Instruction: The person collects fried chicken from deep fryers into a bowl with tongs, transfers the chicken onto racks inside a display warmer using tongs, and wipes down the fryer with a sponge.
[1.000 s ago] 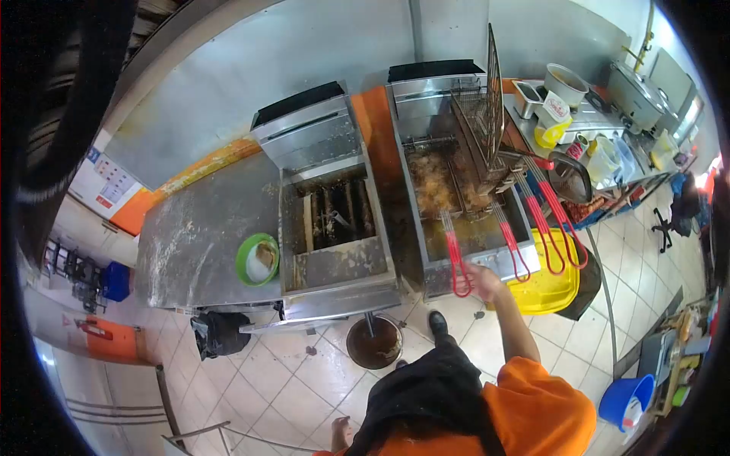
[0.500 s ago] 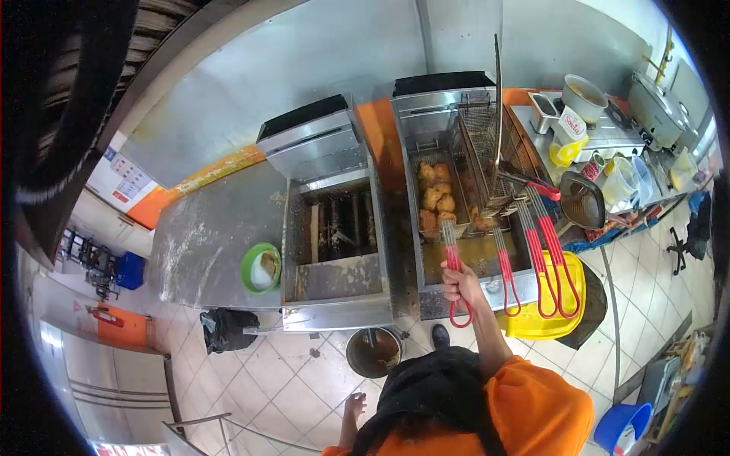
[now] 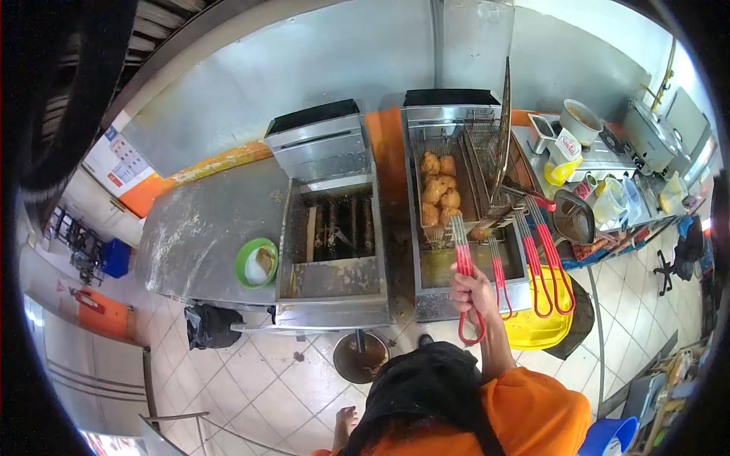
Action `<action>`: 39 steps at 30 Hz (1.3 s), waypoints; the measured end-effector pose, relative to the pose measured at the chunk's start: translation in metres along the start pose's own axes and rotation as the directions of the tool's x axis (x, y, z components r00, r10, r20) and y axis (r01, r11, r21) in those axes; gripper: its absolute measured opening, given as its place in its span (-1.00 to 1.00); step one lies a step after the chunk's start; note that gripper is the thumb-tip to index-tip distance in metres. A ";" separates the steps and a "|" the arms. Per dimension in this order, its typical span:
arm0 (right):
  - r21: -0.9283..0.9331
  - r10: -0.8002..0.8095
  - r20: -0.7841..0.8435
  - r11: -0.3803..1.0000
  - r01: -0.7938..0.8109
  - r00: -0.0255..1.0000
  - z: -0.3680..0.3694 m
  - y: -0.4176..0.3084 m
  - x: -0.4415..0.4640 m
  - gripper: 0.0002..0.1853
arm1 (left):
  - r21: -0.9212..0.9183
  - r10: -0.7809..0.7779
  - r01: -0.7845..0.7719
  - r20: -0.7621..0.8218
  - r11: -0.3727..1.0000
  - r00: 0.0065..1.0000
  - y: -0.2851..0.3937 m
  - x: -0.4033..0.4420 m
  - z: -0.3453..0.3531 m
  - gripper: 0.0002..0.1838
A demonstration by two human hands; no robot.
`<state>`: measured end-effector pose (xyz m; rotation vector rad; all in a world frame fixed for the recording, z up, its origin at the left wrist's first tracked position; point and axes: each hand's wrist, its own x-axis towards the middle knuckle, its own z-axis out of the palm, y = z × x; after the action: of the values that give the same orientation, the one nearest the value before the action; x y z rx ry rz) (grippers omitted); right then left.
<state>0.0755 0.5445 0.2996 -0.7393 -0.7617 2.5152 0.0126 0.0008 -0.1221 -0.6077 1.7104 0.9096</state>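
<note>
Bright, fairly even light filled the room, washing out towards the right edge. The steel wall panel [image 3: 327,80] carried a soft sheen, while the left-hand fryer [image 3: 330,279] was dark inside. The fried pieces [image 3: 439,190] and right hand [image 3: 473,292] looked reasonably clear. Fisheye distortion stretched the outer floor tiles [image 3: 255,384]; black filled the corners.

A: What moved?
B: Right hand [image 3: 471,292] closed round the leftmost red handle [image 3: 462,257] past the fryer's [image 3: 435,305] front edge; basket [image 3: 439,144] went up.
A: Fried pieces [image 3: 439,187]?
B: Lifted clear of the oil [image 3: 439,277].
</note>
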 end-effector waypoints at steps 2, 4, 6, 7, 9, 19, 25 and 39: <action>-0.049 -0.009 0.000 0.999 0.009 1.000 0.004 -0.005 0.003 -0.78 | -0.053 0.019 -0.018 0.011 0.998 1.000 0.000 0.001 0.003 -0.69; -0.075 -0.036 0.021 0.997 0.038 0.999 0.004 -0.008 0.010 -0.76 | -0.081 0.041 -0.038 0.036 0.996 0.998 0.006 0.002 0.006 -0.71; -0.058 -0.034 0.040 0.998 0.036 0.999 0.000 -0.011 0.019 -0.76 | -0.086 0.059 -0.053 0.072 0.995 0.996 0.009 0.005 0.003 -0.72; -0.052 -0.033 0.050 0.998 0.036 0.998 -0.002 -0.012 0.023 -0.76 | -0.109 0.062 -0.056 0.057 0.992 0.996 0.010 0.007 0.004 -0.73; -0.048 -0.013 0.054 0.999 0.015 0.998 -0.016 -0.005 0.029 -0.75 | -0.158 0.065 -0.061 0.023 0.986 0.998 0.009 0.011 0.004 -0.75; -0.040 0.017 0.039 0.999 -0.015 0.999 -0.037 0.009 0.005 -0.29 | 0.472 0.328 -0.370 0.171 0.800 0.929 0.048 0.001 -0.005 -0.60; -0.269 0.103 -0.253 0.948 -0.172 0.962 -0.154 -0.003 -0.100 -0.46 | 0.230 0.147 -0.152 0.041 0.961 0.988 0.059 -0.022 0.009 -0.55; 0.154 0.133 0.210 0.974 -0.167 0.969 -0.175 -0.118 -0.006 -0.73 | 0.290 0.188 -0.142 -0.140 0.946 0.972 0.061 -0.043 0.042 -0.61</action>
<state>0.2096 0.6988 0.2485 -0.5101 -0.5603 2.7817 0.0032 0.0689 -0.0709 -0.3627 2.0216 0.7295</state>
